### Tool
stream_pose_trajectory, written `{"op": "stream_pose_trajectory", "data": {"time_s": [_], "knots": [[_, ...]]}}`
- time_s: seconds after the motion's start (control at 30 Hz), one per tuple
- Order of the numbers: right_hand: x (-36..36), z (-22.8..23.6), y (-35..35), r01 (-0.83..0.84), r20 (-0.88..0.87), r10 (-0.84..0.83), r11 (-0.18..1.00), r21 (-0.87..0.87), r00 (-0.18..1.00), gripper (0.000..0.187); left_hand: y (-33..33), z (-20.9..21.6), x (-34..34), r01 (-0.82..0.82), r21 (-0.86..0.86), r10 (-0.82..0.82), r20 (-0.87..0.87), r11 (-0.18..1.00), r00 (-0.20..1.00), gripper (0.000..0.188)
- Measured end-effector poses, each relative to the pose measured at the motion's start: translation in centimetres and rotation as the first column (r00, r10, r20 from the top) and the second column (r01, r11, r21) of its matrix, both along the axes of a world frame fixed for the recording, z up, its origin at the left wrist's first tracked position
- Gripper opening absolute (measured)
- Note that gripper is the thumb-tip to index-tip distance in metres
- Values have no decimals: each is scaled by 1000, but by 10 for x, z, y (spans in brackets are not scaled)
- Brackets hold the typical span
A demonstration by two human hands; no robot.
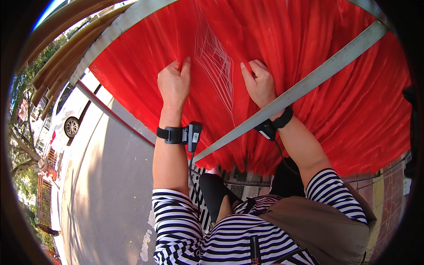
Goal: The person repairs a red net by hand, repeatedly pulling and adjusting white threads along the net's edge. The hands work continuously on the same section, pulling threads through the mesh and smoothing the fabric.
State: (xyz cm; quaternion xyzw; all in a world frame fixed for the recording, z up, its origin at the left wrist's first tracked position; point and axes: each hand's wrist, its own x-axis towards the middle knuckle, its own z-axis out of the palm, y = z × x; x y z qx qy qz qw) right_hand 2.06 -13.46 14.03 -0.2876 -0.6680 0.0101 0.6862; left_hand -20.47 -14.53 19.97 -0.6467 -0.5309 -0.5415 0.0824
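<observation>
A wide spread of red, pleated, fabric-like material [132, 66] hangs in front of me; I cannot tell its exact kind. My left hand [173, 84] is closed on a fold of it, thumb pointing up. Level with it on the other side, my right hand [259, 84] is closed on another fold. Between the two hands lies a narrow diamond-shaped gap, crossed by thin pale threads [215, 57]. Both hands' fingertips are partly hidden in the folds. A pale grey bar [304, 90] slants across the red material and passes over my right wrist.
A curved grey rim [104, 39] edges the material at the upper left, beside several brown poles [62, 62]. A thin reddish bar [112, 112] runs down from the rim. Grey road [106, 190] lies at left with a white car [73, 108]; reddish paving [391, 190] is at right.
</observation>
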Motion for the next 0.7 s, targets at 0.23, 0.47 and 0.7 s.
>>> {"op": "stream_pose_trajectory", "data": {"time_s": [0.23, 0.47, 0.7], "knots": [[3, 1, 1, 27, 32, -27, 1000, 5, 999, 21, 12, 0, 0, 56, -29, -55, 62, 998, 997, 36], [-15, -21, -1, 43, 107, -32, 994, -98, 994, 22, 12, -30, 2, 60, -361, -87, -57, 931, 995, 30], [-30, -69, 2, 121, 169, -84, 967, -222, 982, 22, 10, -84, -2, 110, -585, -197, -88, 804, 976, 48]]}}
